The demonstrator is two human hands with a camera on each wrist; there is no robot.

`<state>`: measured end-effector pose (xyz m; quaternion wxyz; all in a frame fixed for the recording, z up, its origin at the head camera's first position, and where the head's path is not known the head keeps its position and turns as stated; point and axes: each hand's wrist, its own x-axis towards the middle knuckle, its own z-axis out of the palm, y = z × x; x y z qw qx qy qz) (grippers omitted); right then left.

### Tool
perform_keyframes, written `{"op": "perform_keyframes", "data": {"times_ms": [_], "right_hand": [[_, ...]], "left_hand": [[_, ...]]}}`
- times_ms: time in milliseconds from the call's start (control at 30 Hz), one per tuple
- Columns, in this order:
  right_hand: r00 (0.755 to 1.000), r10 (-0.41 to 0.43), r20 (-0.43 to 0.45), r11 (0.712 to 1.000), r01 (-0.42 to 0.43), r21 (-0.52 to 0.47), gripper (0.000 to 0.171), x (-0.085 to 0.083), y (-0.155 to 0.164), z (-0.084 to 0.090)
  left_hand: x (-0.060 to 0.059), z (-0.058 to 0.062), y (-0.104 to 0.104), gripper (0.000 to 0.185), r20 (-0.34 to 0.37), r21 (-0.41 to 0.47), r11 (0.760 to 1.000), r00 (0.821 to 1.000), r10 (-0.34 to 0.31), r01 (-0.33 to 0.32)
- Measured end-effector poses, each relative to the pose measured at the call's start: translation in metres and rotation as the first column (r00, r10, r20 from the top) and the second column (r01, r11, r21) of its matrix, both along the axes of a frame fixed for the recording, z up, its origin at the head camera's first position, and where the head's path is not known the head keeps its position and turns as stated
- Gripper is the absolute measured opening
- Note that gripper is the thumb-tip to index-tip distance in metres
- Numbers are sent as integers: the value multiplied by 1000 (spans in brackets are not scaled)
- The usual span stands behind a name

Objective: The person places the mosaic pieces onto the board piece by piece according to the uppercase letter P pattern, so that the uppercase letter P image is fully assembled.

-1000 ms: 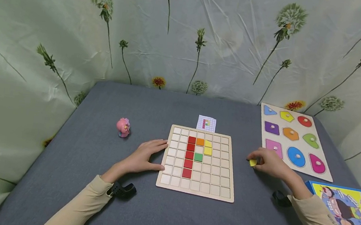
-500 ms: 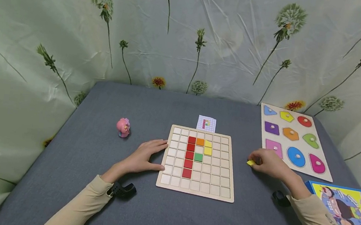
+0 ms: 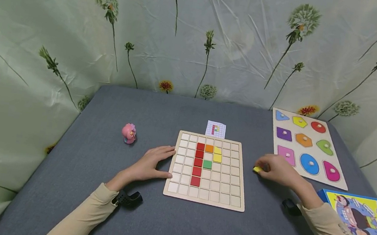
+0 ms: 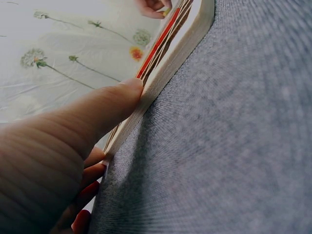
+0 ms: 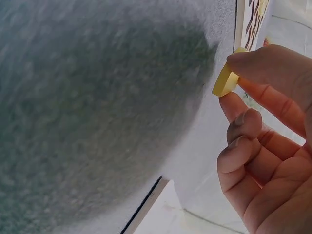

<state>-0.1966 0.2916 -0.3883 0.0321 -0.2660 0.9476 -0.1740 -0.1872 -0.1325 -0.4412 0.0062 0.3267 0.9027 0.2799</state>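
Between thumb and fingertips my right hand (image 3: 279, 169) pinches a small yellow tile (image 5: 225, 80), to the right of the wooden grid board (image 3: 208, 201). In the right wrist view the tile is tilted and its lower end sticks out past the thumb. My left hand (image 3: 149, 163) rests at the board's left edge, thumb and fingers spread and touching it; the left wrist view shows the thumb on the rim. On the board lie a column of several red tiles (image 3: 198, 162), one orange tile (image 3: 209, 148), one green tile (image 3: 207, 164) and two yellow tiles (image 3: 217, 158).
A printed pattern card (image 3: 216, 128) lies behind the board. To the left stands a pink figurine (image 3: 129, 133). A shape puzzle board (image 3: 299, 145) lies at the back right, with a colourful box (image 3: 361, 221) in front of it. Dark grey cloth covers the table (image 3: 195, 232).
My right hand has shifted slightly left toward the board, and the yellow tile has turned in its fingertips. The left hand and the board have stayed in place.
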Motion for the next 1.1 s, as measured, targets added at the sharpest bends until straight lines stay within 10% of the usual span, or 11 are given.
{"op": "perform_keyframes", "data": {"times_ms": [1100], "right_hand": [[989,145,-19,989,-145,-1,13,0,-49,8]], "left_hand": [[2,3,0,75,3,10,1000,1000,-6,6]]}}
